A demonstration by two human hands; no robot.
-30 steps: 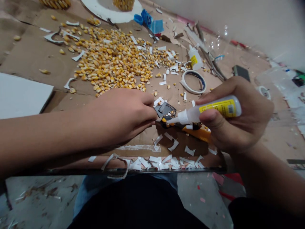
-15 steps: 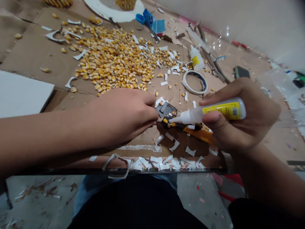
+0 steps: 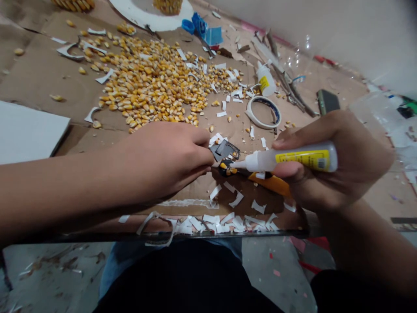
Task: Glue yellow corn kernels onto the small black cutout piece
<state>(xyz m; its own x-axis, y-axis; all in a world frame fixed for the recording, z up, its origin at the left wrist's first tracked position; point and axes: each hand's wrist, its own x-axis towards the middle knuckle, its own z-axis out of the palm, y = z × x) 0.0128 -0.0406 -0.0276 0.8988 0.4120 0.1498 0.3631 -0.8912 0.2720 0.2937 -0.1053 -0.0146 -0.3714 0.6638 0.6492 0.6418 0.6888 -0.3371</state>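
My left hand (image 3: 182, 152) is closed, its fingertips pinched at the edge of a small round black piece (image 3: 223, 173) with a few yellow corn kernels on it. Whether a stem sits inside the pinch is hidden. In my right hand (image 3: 342, 174) lies a glue bottle (image 3: 301, 157) with a yellow label, tilted sideways. Its white nozzle meets the black piece beside the kernels. Scraps of dark card (image 3: 224, 150) lie just behind the piece. Under the bottle and my right hand rests an orange-handled tool (image 3: 273, 184), partly covered.
A heap of corn kernels (image 3: 156, 82) spreads over the cardboard. Behind the bottle are a tape roll (image 3: 263, 112), a second glue bottle (image 3: 266, 80), sticks (image 3: 293, 89) and a phone (image 3: 328, 102). White paper scraps (image 3: 195, 224) line the front edge; a white board (image 3: 29, 130) lies left.
The view has shifted slightly, so the table things sit a little further left. My right hand still holds the glue bottle with its nozzle at the black piece; my left hand keeps its pinch.
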